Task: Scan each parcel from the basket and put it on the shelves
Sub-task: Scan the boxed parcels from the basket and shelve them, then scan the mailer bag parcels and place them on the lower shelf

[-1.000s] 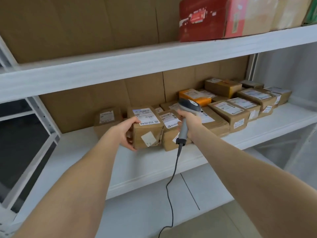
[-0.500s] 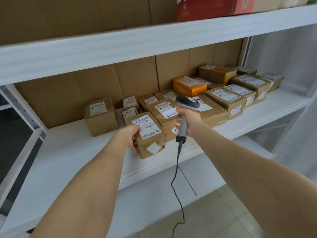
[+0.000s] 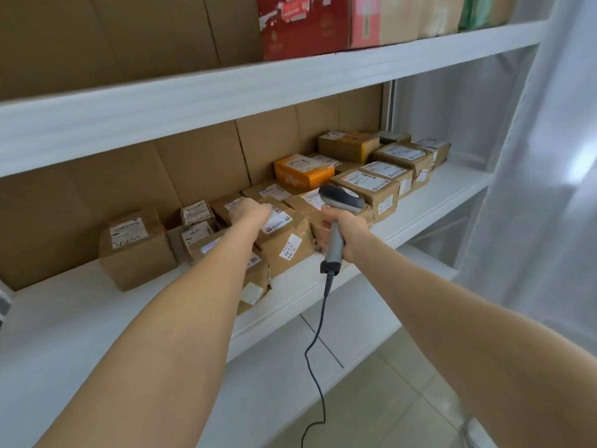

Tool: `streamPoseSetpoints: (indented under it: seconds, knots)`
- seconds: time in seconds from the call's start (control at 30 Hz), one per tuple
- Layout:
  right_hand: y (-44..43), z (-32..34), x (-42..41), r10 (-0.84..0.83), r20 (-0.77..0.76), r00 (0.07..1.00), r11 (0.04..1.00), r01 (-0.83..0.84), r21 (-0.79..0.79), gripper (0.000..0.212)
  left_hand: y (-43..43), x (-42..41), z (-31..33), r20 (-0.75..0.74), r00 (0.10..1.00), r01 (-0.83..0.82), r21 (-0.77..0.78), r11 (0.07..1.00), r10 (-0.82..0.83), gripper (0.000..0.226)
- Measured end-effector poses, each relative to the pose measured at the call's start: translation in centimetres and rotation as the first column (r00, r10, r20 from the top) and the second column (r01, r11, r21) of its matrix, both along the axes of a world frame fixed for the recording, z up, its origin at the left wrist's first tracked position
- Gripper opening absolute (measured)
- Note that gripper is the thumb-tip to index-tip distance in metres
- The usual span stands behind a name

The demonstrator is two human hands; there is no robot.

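The left forearm is covering most of the parcel (image 3: 258, 281) lying at the front edge of the middle shelf (image 3: 80, 321). Only its right end is showing below the arm, with a crumpled corner and a white square sticker, so its long axis and the way it is pointing cannot be told. The left grip (image 3: 250, 211) is reaching past it and touching the top of a labelled parcel (image 3: 284, 240) just behind. That grip is blurring and showing from the wrist side with its fingers hiding, so I cannot tell whether it is grasping or lying flat. The labelled parcel is turning its stickered side toward the front of the shelf. The print on the labels is too small to read.

The right grip (image 3: 344, 236) is clenching round the handle of the scanner (image 3: 342, 197). The scanner is standing nearly upright, its long axis running from the cable end below up to the head. The head is jutting to the right and away, over a row of brown parcels (image 3: 387, 176) that is stretching along the shelf toward the back right, with an orange box (image 3: 303, 173) among them. Which end carries the window cannot be made out. The cable (image 3: 318, 334) is hanging down in front of the shelf edge and leaving the view at the bottom.

A lone parcel (image 3: 135, 250) is sitting apart on the left. On the upper shelf (image 3: 226, 92) a red box (image 3: 300, 24) is being cut off by the top edge, and a white curtain (image 3: 549, 189) is veiling the right side.
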State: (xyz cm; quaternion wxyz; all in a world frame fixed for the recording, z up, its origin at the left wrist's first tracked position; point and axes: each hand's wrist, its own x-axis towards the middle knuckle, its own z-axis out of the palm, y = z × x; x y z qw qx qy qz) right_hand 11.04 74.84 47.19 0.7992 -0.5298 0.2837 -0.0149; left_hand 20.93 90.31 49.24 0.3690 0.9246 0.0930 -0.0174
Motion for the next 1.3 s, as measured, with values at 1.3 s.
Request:
streamPoseSetpoints:
  seconds: [1.3]
  knots:
    - [-47.1, -26.2, -35.5, -0.725, -0.307, 0.616, 0.487, 0.774, 0.404, 0.032, -59.8, -31.3, -25.4, -0.358, 0.481, 0.864, 0.036, 0.503, -0.801, 0.050]
